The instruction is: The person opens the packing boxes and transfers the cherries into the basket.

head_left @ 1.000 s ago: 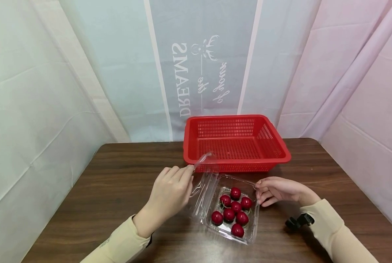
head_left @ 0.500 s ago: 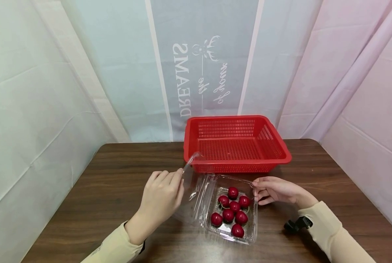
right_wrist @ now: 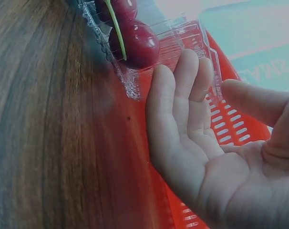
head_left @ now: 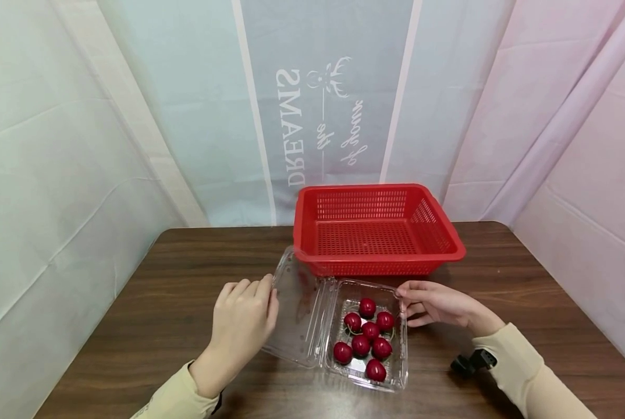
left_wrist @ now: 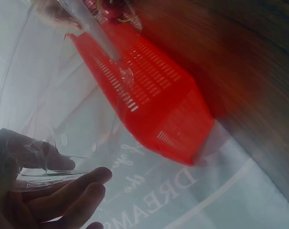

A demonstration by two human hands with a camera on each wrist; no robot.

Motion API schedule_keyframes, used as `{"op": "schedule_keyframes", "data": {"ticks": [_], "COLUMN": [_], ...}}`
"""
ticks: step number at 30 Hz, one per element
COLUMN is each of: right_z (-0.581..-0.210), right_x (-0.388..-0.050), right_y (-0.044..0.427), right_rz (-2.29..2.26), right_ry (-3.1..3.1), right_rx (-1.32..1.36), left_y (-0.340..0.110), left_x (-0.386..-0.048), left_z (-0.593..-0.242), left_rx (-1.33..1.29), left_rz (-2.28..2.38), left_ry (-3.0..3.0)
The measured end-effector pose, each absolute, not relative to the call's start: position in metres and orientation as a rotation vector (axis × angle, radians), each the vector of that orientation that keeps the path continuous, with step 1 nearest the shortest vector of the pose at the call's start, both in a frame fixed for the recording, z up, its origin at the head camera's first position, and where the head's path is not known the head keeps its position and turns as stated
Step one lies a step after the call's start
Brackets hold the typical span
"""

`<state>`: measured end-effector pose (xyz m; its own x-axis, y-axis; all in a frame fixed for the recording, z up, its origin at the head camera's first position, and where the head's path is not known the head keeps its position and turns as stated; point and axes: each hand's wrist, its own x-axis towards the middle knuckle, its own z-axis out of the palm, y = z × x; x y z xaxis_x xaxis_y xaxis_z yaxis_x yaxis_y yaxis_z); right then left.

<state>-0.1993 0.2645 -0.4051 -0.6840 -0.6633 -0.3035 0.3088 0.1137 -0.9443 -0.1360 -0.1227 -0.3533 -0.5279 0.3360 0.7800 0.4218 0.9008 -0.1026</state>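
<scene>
A clear plastic clamshell box (head_left: 402, 372) lies on the table with its lid (head_left: 294, 314) swung out to the left, tilted. Several dark red cherries (head_left: 361, 345) with green stems sit in its base. My left hand (head_left: 241, 320) pinches the lid's outer edge between thumb and fingers; the left wrist view shows the fingers (left_wrist: 82, 191) curled at that edge through the clear plastic. At the far right corner of the base, my right hand (head_left: 438, 302) holds the rim, its thumb (right_wrist: 254, 100) on one side and fingertips (right_wrist: 187, 64) against the other.
A red perforated plastic basket (head_left: 377, 267) stands just behind the box, and the lid's far corner overlaps it in the head view. The brown wooden table (head_left: 150, 291) ends at a fabric backdrop (head_left: 208, 116). A black wrist device (head_left: 472, 362) sits under the right sleeve.
My left hand has moved left and down, swinging the lid further outward and lower. The box has slid slightly left, with my right hand staying at its rim.
</scene>
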Motion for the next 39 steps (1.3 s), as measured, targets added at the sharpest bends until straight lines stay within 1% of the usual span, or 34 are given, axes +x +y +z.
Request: {"op": "schedule_keyframes", "data": {"ticks": [18,39], "right_z": [-0.402,-0.406], "right_x": [-0.197,-0.205], "right_y": [0.265,0.275], "right_rz": [-1.688,-1.781], "right_ry": [1.654,1.574], "right_rx": [-0.352,-0.365], "left_y": [-0.133,-0.132], "left_x": [-0.135,-0.141], "left_z": [-0.361,-0.377], "left_rx": [-0.532,-0.496], "left_rz": [-0.08,-0.057], "left_ry": [-2.178,-2.338]}}
